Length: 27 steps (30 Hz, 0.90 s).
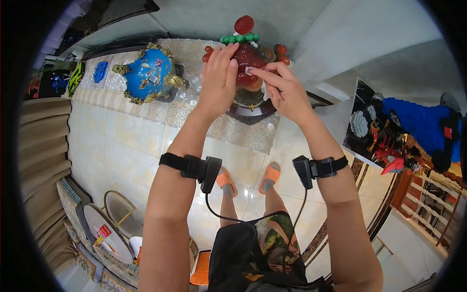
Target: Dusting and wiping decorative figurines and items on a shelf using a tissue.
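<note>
A reddish translucent gourd-shaped ornament (247, 54) stands at the top centre on a dark base (251, 111), with green beads (239, 38) strung around its narrow part. Flat against its left side rests my left hand (220, 78), fingers extended just below the beads. My right hand (286, 89) holds a white tissue or cloth (265, 91); a bit of it shows under the index fingertip, against the front of the ornament. Part of the ornament's right side is hidden by that hand.
A lace-patterned cover (226, 133) lies under the ornament. To its left are a blue dish with a gold-coloured ornate rim (149, 78) and a small blue object (100, 72). Brick-built models (419, 124) stand at the right. A round table (109, 233) is at lower left.
</note>
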Available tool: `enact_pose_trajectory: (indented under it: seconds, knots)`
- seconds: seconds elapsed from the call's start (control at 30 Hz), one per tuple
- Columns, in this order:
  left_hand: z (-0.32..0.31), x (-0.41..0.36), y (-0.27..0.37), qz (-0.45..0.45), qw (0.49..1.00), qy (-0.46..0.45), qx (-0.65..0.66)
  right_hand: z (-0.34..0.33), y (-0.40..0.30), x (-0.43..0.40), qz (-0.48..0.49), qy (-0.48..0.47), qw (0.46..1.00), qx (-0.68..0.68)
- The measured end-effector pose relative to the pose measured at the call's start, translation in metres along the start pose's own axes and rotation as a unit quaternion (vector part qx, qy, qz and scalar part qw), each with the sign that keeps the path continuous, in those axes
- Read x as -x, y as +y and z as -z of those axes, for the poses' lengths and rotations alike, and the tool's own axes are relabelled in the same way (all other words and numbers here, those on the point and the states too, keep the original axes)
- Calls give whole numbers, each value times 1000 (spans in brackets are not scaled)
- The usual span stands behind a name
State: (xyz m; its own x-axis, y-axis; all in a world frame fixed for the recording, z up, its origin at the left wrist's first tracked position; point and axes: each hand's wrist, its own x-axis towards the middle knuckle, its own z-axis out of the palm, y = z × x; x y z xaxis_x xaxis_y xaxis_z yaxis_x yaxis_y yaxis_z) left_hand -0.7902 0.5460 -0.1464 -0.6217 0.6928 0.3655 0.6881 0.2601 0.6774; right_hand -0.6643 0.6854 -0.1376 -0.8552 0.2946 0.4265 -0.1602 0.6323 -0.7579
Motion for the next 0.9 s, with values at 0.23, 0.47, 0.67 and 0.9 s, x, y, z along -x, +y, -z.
enact_pose_trajectory:
  seconds: [0.23,0.47,0.67,0.9]
  knots:
    - [2,1,-1,7,1000,-3,-10,5,-17,-7,-45,-79,994,63]
    - [5,2,-3,7,1000,-20,-16,8,-31,-23,-43,-124,946,298]
    - [1,3,-6,-2,1000,0,-7,21,-8,3,-136,-49,986,87]
    - [-4,2,-6,-8,1000,1,1,16,-19,-13,-42,-84,995,46]
